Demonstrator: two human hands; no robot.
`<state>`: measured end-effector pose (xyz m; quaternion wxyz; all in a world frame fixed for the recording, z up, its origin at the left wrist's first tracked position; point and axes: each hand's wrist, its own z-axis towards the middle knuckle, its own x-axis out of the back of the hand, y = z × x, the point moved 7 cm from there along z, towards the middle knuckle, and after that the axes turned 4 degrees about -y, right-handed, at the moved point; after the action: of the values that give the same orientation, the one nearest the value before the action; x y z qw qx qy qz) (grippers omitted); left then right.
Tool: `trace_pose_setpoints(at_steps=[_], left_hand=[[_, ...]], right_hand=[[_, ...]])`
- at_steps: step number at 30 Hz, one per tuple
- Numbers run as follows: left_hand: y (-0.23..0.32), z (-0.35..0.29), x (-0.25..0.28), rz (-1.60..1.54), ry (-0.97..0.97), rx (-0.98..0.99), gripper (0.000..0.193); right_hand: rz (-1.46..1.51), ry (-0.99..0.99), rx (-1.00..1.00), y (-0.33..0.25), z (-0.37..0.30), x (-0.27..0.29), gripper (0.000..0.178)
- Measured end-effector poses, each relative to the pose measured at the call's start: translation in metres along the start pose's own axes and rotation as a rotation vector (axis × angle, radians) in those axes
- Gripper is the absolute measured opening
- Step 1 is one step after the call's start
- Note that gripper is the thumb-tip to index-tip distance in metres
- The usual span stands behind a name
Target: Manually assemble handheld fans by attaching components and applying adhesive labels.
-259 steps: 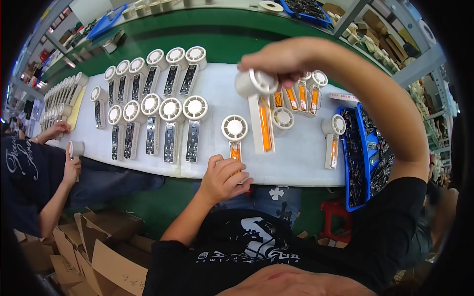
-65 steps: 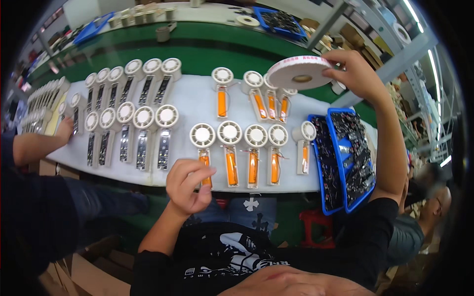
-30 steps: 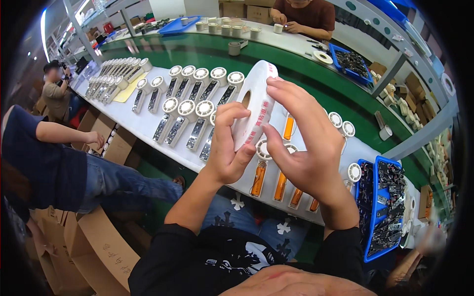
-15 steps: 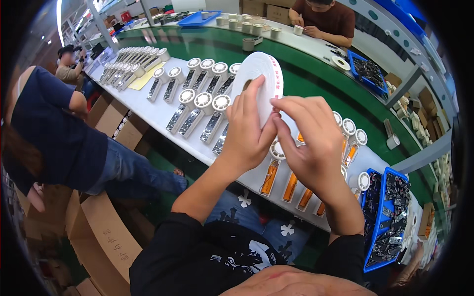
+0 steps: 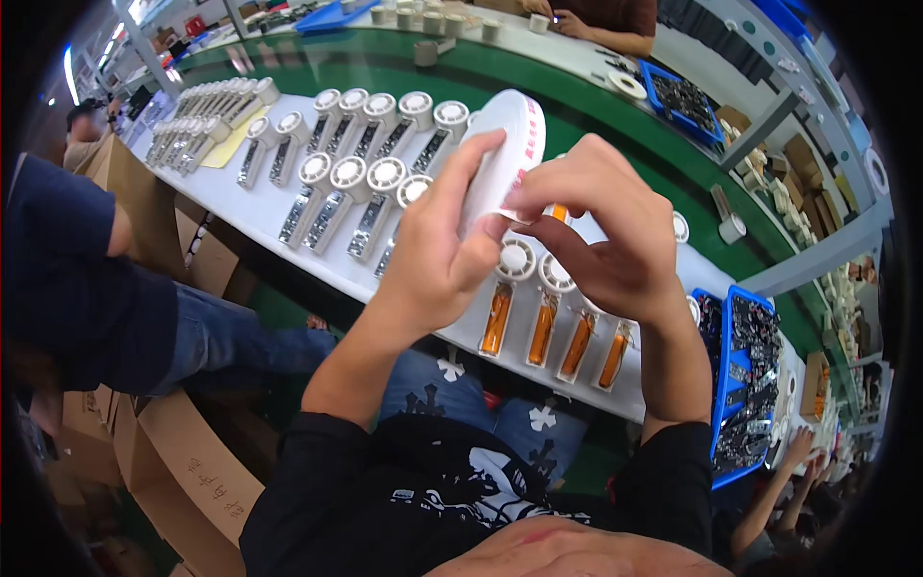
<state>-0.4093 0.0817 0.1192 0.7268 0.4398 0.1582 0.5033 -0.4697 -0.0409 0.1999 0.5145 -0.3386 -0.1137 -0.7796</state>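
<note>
A flat roll of white double-sided-looking tape [image 5: 508, 144] with red print on its edge is gripped by my left hand [image 5: 433, 255], thumb near the lower rim and fingers on its face. Against the roll's lower edge my right hand [image 5: 615, 236] is closed in a pinch, at a small lifted strip of tape. Beneath the hands stand rows of white handheld fan bodies. Those to the left show circuit boards, such as this fan body [image 5: 370, 226]; those in front hold orange batteries [image 5: 497, 319]. My hands hide part of the rows.
Blue trays [image 5: 745, 385] of dark parts sit on the right of the white table [image 5: 255, 216]. Beyond runs a green belt [image 5: 288, 65], with a co-worker's hands [image 5: 558, 21] across it. At left, a person in dark blue [image 5: 72, 260] stands near open cardboard boxes [image 5: 192, 462].
The roll has turned more edge-on. My right fingers have moved down along its rim, and a bit of tape shows lifted there. The view has shifted, so the table appears further left.
</note>
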Motion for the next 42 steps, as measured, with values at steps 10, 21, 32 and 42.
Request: trace_pose_setpoints(at_steps=[10, 21, 32, 42], left_hand=[[-0.005, -0.035, 0.028, -0.230, 0.252, -0.045, 0.075], [-0.024, -0.053, 0.014, -0.271, 0.191, 0.018, 0.080], [-0.032, -0.052, 0.011, -0.281, 0.139, 0.018, 0.081], [-0.036, -0.048, 0.003, -0.304, 0.141, 0.058, 0.081]], right_hand=[[0.190, -0.239, -0.799, 0.098, -0.069, -0.004, 0.051], [0.219, -0.387, -1.303, 0.165, -0.149, -0.049, 0.040], [-0.069, -0.457, -1.175, 0.167, -0.155, -0.057, 0.025], [-0.470, -0.482, -0.753, 0.154, -0.140, -0.047, 0.022]])
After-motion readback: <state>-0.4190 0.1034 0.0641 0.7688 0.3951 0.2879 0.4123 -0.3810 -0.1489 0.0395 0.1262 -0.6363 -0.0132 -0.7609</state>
